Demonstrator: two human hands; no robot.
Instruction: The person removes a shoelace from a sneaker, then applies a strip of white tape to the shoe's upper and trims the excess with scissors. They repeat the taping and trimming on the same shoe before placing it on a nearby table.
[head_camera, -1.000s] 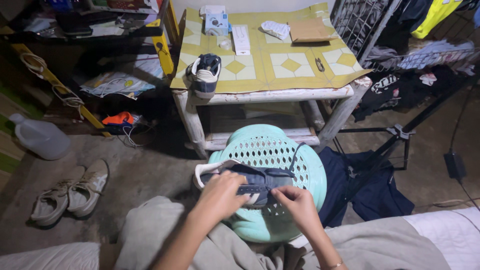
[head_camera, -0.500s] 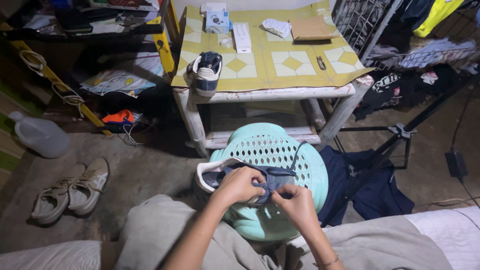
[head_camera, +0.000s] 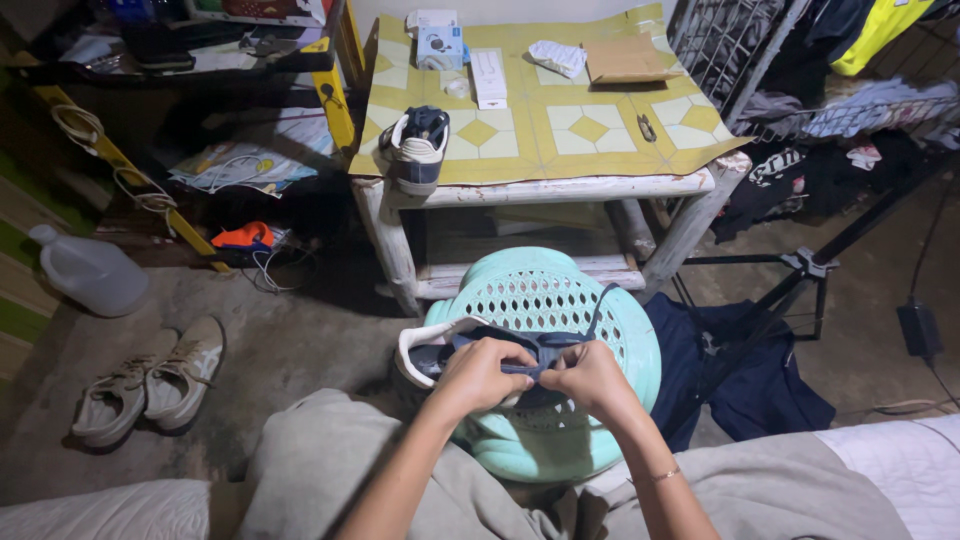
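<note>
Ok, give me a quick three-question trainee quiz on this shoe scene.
1. True or false: both hands, left hand and right hand, are on the dark shoe.
2. What does that shoe rest on? A) table B) stool C) floor
3. Fill in: the second dark shoe sits on the table's ____ corner, as seen by the camera.

Key: 1 true. 2 B, the mint green stool. 3 near left.

Bare forearms without sleeves, left hand (head_camera: 478, 375), right hand (head_camera: 590, 378), thin bracelet (head_camera: 655, 476) on right wrist, grey trousers (head_camera: 330, 470) below it
</note>
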